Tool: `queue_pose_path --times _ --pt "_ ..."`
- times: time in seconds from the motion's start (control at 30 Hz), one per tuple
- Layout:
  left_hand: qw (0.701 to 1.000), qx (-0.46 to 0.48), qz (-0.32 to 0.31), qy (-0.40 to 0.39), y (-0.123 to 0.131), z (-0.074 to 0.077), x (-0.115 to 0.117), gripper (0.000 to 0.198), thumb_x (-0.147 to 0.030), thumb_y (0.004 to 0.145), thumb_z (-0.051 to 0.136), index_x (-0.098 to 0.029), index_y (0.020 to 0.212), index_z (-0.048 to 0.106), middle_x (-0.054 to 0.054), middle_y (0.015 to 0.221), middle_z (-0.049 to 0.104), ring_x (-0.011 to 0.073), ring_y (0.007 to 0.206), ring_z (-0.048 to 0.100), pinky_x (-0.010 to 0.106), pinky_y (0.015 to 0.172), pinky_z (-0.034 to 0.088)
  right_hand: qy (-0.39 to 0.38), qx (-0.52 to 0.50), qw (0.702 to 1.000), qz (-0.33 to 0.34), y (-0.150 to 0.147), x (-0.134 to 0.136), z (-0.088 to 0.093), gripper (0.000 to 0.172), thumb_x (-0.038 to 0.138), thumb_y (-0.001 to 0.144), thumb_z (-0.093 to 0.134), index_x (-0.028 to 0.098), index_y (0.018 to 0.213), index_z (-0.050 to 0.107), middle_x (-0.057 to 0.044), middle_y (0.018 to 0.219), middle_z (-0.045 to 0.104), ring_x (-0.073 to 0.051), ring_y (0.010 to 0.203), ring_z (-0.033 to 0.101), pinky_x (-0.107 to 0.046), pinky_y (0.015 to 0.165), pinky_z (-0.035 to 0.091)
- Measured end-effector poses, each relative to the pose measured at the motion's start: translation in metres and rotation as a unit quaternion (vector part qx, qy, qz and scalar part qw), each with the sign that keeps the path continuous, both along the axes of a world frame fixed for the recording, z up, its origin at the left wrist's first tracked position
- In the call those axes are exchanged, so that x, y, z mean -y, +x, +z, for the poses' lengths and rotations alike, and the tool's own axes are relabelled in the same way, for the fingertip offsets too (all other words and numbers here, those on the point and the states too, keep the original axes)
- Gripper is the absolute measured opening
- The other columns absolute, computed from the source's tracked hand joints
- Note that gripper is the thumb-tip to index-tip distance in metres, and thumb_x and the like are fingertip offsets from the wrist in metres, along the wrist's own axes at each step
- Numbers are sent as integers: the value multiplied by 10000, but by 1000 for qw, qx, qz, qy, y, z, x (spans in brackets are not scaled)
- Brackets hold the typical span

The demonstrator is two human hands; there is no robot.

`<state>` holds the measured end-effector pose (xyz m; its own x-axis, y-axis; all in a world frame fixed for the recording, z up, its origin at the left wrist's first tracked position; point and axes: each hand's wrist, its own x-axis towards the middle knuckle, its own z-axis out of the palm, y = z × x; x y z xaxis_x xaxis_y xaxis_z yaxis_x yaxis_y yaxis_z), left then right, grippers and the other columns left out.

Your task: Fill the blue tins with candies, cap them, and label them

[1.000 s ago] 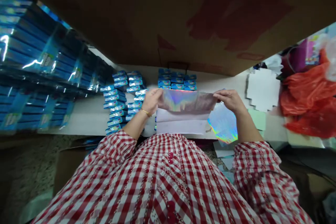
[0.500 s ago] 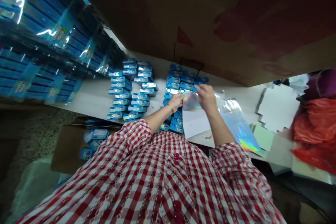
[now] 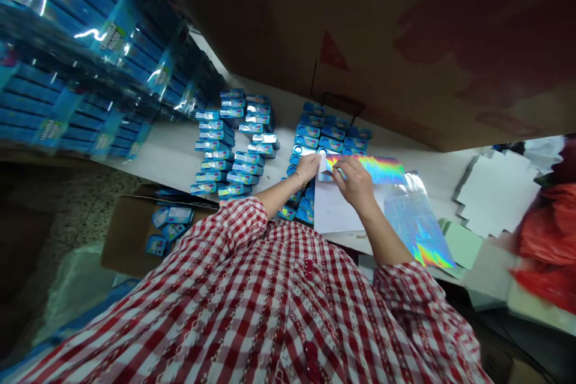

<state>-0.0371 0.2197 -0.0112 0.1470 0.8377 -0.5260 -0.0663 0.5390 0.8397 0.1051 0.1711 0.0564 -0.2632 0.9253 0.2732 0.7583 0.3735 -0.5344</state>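
Both my hands meet over a strip of shiny rainbow film (image 3: 375,169) lying across a white sheet (image 3: 333,210) on the table. My left hand (image 3: 309,167) pinches the strip's left end, where a white corner shows. My right hand (image 3: 353,179) rests on the strip just to the right, fingers closed on it. More holographic film (image 3: 416,222) lies to the right of the white sheet. Rows of small blue boxes (image 3: 234,144) stand just left of my hands.
Shrink-wrapped packs of blue boxes (image 3: 81,60) are stacked at the left. A big brown carton (image 3: 382,30) looms at the back. A cardboard box (image 3: 148,234) with a few blue boxes sits below the table edge. White die-cut cards (image 3: 497,192) and red plastic bags (image 3: 549,234) lie right.
The film strip I held stretched between both hands has come down onto the white sheet. My right hand has moved left beside my left hand. The view has swung left.
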Motion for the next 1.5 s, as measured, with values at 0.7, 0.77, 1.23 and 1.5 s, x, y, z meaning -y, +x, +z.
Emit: queue_pose_path --times 0.7,0.77,1.23,1.5 --pt "995 -13 98 -23 -111 -33 28 296 -70 620 684 -114 908 628 0 684 636 80 594 555 226 627 454 -264 -283 862 -328 -105 15 -83 262 411 677 620 154 713 658 -26 689 643 -150 644 553 -287 651 443" --pt "995 -43 93 6 -110 -40 24 305 -52 610 670 -106 908 633 9 703 638 100 639 577 248 682 466 -234 -223 885 -335 -108 15 -87 218 356 716 593 150 722 664 -43 743 647 -154 682 558 -294 711 442" --pt "983 -161 53 77 -103 -72 24 305 -80 624 658 -122 927 644 20 766 620 111 622 574 246 678 457 -216 179 938 -201 -108 17 -80 320 241 906 386 164 1138 594 -105 1001 572 -200 820 503 -310 683 353" --pt "962 -201 128 132 -97 -42 9 235 -139 747 561 -155 960 657 62 939 653 137 787 592 240 768 451 -179 294 939 -16 -83 22 -62 423 130 880 347 198 1240 561 -137 987 577 -230 815 488 -360 704 340"
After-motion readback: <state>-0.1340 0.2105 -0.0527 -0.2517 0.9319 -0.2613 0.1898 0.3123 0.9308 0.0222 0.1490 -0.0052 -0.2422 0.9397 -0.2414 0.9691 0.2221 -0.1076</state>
